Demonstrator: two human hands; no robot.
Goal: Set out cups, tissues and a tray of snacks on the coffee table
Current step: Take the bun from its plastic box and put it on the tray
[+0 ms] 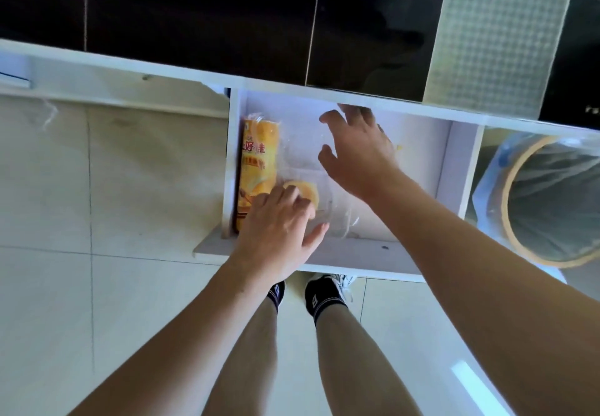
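Note:
A white drawer stands pulled out below a dark countertop. Along its left wall lies a yellow-orange snack packet with red lettering. Beside it sits a clear plastic bag holding a round yellow snack. My left hand rests over the packet's near end and the yellow snack, fingers curled on them; a firm grip cannot be made out. Reaching deeper into the drawer, my right hand hovers with fingers spread above the clear bag and holds nothing.
A bin with a tan rim and a clear liner stands to the right of the drawer. Pale floor tiles lie below. My legs and dark socks are under the drawer front. A dark glossy countertop runs above.

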